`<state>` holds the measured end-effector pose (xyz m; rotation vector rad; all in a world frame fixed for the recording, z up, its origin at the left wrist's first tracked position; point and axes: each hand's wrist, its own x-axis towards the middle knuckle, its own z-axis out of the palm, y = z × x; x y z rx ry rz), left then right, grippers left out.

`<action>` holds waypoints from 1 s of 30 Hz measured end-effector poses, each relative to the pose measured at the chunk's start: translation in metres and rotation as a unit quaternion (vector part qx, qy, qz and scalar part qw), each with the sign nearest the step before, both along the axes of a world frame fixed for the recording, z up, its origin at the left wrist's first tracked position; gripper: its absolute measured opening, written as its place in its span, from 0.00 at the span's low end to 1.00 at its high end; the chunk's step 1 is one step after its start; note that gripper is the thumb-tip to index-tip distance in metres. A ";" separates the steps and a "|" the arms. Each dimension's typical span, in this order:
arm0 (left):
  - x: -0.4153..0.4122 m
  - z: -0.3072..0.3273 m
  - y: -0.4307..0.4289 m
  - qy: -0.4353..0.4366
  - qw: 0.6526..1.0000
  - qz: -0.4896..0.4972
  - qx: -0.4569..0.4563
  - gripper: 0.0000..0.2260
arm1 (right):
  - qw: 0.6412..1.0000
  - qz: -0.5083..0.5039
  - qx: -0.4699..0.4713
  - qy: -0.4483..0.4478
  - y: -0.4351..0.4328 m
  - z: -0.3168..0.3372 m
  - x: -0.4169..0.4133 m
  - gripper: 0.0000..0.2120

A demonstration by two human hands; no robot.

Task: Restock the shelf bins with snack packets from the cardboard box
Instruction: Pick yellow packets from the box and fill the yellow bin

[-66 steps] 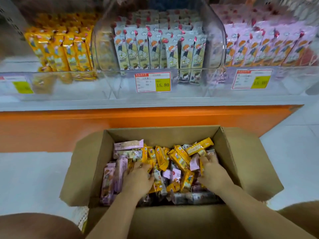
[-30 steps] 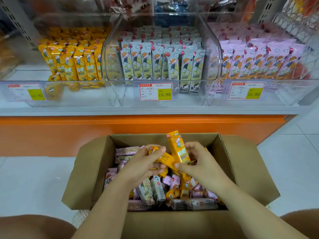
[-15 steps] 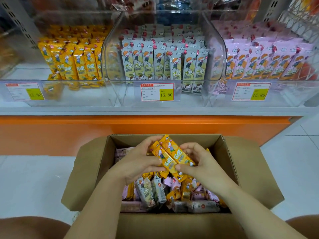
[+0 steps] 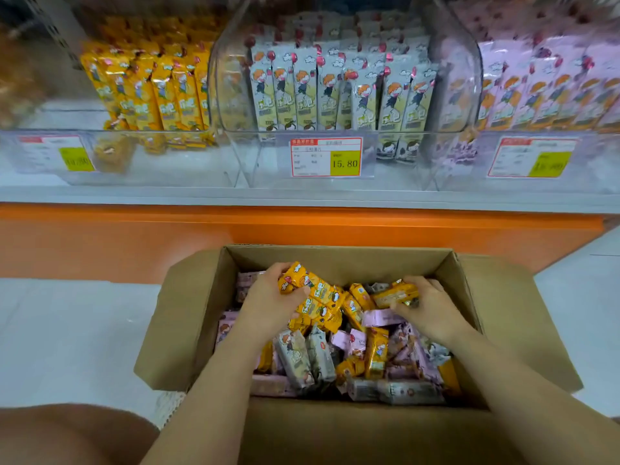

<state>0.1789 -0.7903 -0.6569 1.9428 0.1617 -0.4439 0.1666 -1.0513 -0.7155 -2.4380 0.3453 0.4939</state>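
Observation:
An open cardboard box [image 4: 188, 317] sits on the floor below me, full of mixed yellow, grey and pink snack packets. My left hand [image 4: 268, 303] grips a small bunch of yellow packets [image 4: 312, 297] over the box's left half. My right hand [image 4: 432, 307] pinches another yellow packet [image 4: 396, 295] lying on the pile at the box's right. Above, clear shelf bins hold upright rows: the yellow bin [image 4: 151, 92] at left, the grey bin [image 4: 335, 92] in the middle, the pink bin [image 4: 553, 92] at right.
An orange shelf base [image 4: 302, 229] runs behind the box. Price tags [image 4: 327, 157] hang on the bin fronts. White floor lies on both sides of the box. My knee [image 4: 67, 434] shows at the bottom left.
Both hands held yellow packets together above the box. Now they have separated: the left keeps the bunch, the right has dropped to the pile and taken hold of another yellow packet.

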 end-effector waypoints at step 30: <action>-0.005 0.042 0.003 -0.045 0.999 -0.028 0.013 0.18 | 0.960 0.085 0.164 -0.209 0.026 0.107 -0.023 0.14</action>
